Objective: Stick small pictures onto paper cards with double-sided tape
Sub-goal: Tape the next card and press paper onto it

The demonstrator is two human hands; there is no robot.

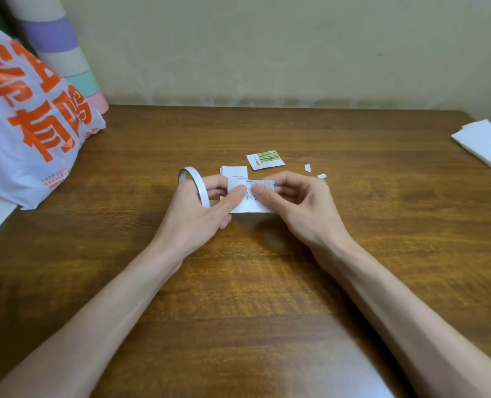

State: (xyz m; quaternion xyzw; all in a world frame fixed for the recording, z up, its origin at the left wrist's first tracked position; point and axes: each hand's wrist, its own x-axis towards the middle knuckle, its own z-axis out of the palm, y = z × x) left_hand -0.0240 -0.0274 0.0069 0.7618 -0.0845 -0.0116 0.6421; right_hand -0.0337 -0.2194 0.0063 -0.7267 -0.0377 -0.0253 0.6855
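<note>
Both forearms enter from the near edge of the worktop (267, 282) and meet around its middle. Left hand (198, 208): thumb laid on the left part of a white printed card (250, 206), fingers curled behind it, so the card is pinched. Right hand (296, 202): thumb and forefinger clamped on the card's right part, remaining fingers loosely curled. Card is held just above the worktop, roughly level, printed face up.

Tape (194, 182), a thin white ring, stands on edge at the left hand and appears looped over its fingers; whether the fingers pass fully through it cannot be told.

Beyond the hands, towards the far edge:
- small white stack (234, 171), partly hidden by the card
- picture (265, 160) with a green striped panel, lying flat, just right of the stack
- two white scraps (307, 167), apart from each other, right of the picture

Left edge: white bag (29, 139) with orange lettering. Far-right corner: folded white tissue (485, 142)
</note>
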